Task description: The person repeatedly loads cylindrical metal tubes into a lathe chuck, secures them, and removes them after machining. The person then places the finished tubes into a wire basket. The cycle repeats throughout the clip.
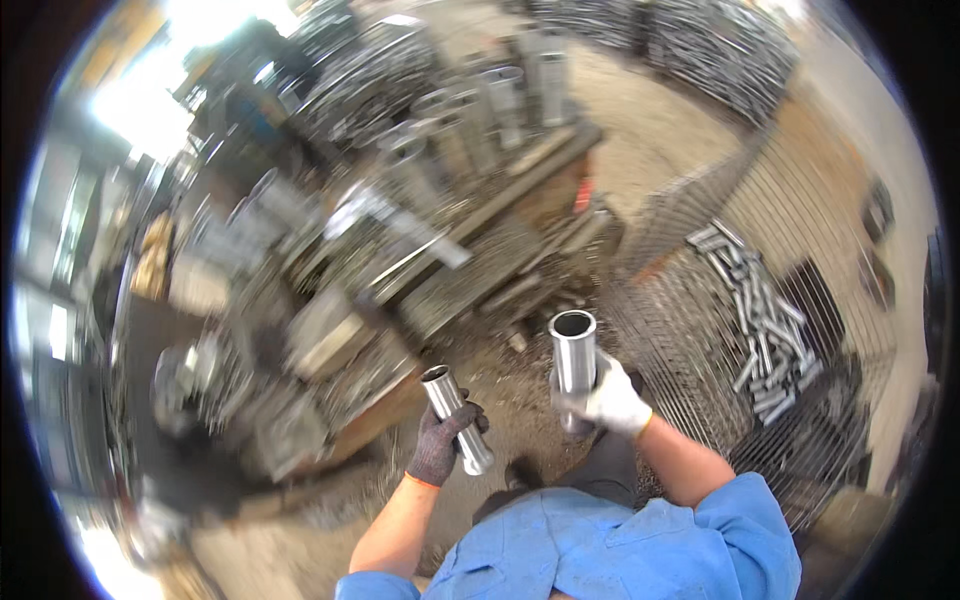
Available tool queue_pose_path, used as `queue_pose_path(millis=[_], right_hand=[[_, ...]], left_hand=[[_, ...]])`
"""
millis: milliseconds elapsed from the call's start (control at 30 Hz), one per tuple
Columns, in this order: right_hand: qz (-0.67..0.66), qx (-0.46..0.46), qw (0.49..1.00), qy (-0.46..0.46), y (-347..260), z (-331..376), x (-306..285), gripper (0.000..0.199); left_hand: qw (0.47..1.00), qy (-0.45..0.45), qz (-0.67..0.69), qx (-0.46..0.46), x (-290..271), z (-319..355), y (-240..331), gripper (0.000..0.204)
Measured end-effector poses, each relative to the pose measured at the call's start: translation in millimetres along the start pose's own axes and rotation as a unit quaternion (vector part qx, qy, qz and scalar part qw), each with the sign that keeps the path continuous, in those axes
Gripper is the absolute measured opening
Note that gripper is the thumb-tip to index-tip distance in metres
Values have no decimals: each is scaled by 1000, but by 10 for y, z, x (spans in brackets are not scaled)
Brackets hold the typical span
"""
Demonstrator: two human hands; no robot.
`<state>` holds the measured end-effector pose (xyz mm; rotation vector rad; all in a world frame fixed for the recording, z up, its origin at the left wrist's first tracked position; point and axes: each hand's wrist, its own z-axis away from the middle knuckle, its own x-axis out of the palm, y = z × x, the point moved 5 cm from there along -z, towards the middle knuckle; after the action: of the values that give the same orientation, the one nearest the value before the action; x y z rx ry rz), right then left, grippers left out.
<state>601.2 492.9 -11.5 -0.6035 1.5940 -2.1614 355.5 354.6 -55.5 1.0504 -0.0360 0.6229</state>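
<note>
Head view: nearest to me is my own blue jacket [590, 545], with my dark trousers [612, 465] below it. My left hand [442, 437], in a dark knitted glove, is wrapped around a slim metal tube [443, 393], which tilts with its open end up and has a wider foot at its lower end. My right hand [612, 402], in a white glove, is closed on a thicker metal sleeve [574, 362], held nearly upright with its dark bore facing me; some of those fingers are hidden behind it. The two pieces are apart, side by side in front of my body. As far as I can judge, both have been picked up and neither has been set down or joined to the other.

Beyond my hands, the dirt-brown floor [505, 405] is littered with scraps. To my right, a loose heap of short tubes [768, 335] lies by wire mesh [690, 385]; I can't tell which is in front throughout. Ahead stands a grimy workbench [540, 180], blurred, with upright cylinders [505, 105] along it and a pale angled plate [415, 235] lying on top. Farther off are dense metal stacks [715, 55], and glaring windows [140, 110] at the upper left.
</note>
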Motion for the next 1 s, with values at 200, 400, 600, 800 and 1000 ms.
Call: queue_pose_path(millis=[200, 400, 600, 800, 1000], right_hand=[[112, -108, 978, -140, -598, -296, 2308, 40], [165, -223, 931, -239, -919, -625, 3864, 50], [148, -193, 914, -324, -570, -1020, 4808, 51], [365, -237, 808, -397, -1124, -1179, 4879, 55], [368, -415, 752, -356, -2221, -1454, 5080, 26]], left_hand=[[972, 208, -55, 97, -2050, 1447, 287, 53], [877, 348, -49, 328, -3087, 1793, 1329, 42], [875, 350, -33, 334, -3665, 1388, 1828, 43], [935, 217, -68, 270, -4069, 918, 1640, 59], [901, 130, -278, 305, -4116, 971, 1708, 71]])
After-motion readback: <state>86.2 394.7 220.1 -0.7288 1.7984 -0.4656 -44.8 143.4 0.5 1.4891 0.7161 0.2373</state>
